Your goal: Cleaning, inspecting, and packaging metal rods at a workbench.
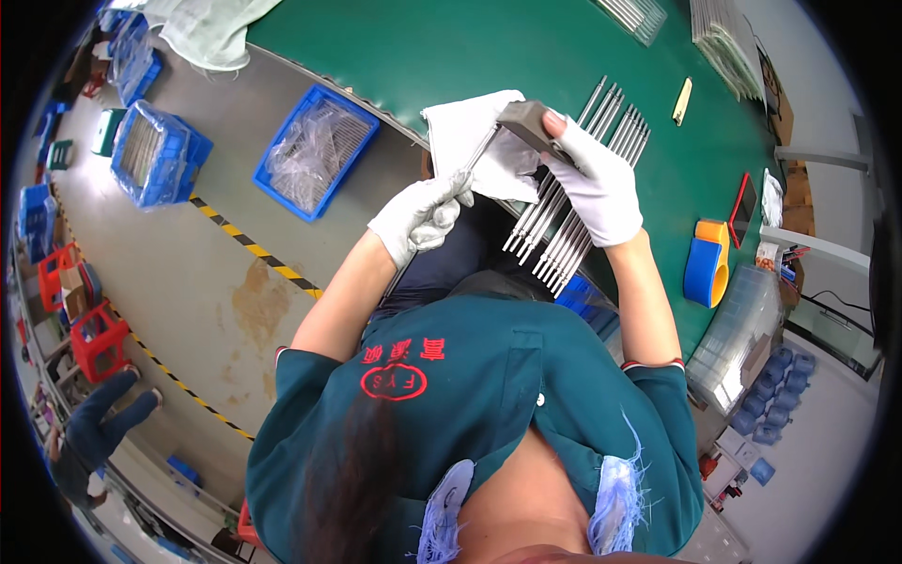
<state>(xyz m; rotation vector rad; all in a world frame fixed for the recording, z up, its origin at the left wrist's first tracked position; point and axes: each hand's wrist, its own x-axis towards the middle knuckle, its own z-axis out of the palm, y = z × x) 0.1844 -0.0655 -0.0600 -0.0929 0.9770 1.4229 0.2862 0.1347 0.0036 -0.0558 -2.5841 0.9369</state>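
My left hand (423, 216), in a white glove, is closed around a slim metal rod (484, 146) that slants up to the right. Gloved in white with a bare thumb tip, my right hand (601, 188) grips a grey-brown block (526, 122). The rod's upper end meets the block's left end; whether they touch, I cannot tell. A white cloth (456, 122) lies at the table edge behind the rod. Several shiny metal rods (564, 252) lie side by side beneath and beside my right hand, their near ends past the table's edge.
The green table (395, 56) spreads ahead and right, holding a yellow cutter (682, 101) and a blue-and-yellow tape roll (707, 263). A blue crate (315, 211) with plastic-wrapped rods stands on the floor at left. Another person (85, 437) is at the far left.
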